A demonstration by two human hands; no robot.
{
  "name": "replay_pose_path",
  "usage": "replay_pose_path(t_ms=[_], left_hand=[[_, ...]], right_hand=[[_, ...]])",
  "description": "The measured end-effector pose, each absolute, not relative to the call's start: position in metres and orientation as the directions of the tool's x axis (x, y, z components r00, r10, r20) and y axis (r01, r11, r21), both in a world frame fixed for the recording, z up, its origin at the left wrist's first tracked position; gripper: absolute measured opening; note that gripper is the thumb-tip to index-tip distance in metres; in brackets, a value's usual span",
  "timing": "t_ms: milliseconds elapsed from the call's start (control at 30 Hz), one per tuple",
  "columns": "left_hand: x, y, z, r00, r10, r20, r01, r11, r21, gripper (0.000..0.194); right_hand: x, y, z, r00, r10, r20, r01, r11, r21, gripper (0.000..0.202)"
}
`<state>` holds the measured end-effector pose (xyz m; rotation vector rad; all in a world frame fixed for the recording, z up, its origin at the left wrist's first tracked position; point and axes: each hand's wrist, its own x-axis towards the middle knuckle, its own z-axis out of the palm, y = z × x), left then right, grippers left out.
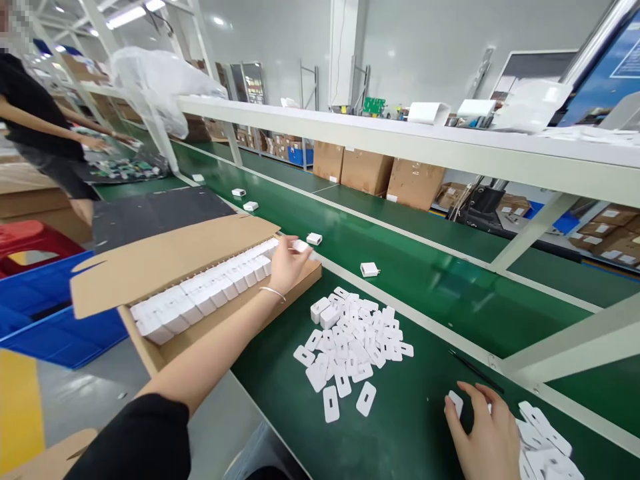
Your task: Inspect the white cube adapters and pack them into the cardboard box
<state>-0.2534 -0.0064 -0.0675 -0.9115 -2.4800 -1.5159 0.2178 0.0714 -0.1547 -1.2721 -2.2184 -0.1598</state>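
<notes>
My left hand (286, 268) is closed at the right end of a long open cardboard box (270, 320). A white charger housing (300, 246), partly hidden by the fingers, is in its grip. Rows of white charger housings (200, 291) stand packed in the box. Low at the right, my right hand (485, 430) pinches a small white plate (454, 404) between thumb and fingers. Between the hands lies a heap of flat white slotted plates (360, 340), with a few white housings (325, 312) at its upper left. More white plates (545, 443) lie beside my right hand.
Several white chargers (370, 269) are spaced along the green conveyor belt (420, 267) beyond the worktop. A white shelf (350, 133) runs above it. Blue crates (55, 327) stand at left. A co-worker (40, 127) handles parts at the far left. A thin black tool (477, 371) lies near the rail.
</notes>
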Motion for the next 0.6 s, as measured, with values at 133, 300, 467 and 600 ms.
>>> replay_pose_path(t_ms=[133,300,467,600], left_hand=[[-0.310,-0.023,-0.081,-0.853,0.395,0.342,0.521,0.604,0.603,0.037],[-0.329,-0.032,-0.103,-0.886,0.367,0.284,0.458,0.792,0.404,0.037],[-0.336,-0.031,-0.103,-0.904,0.369,0.216,0.417,0.869,0.264,0.050],[-0.343,-0.035,-0.085,-0.893,0.429,0.133,0.448,0.873,0.192,0.056]], right_hand=[[0.216,0.069,-0.162,-0.406,0.748,0.525,0.823,0.549,-0.147,0.045],[0.213,0.068,-0.171,-0.445,0.724,0.527,0.794,0.591,-0.142,0.040],[0.214,0.068,-0.174,-0.457,0.749,0.479,0.765,0.606,-0.218,0.037],[0.211,0.064,-0.176,-0.483,0.769,0.418,0.736,0.616,-0.281,0.031]])
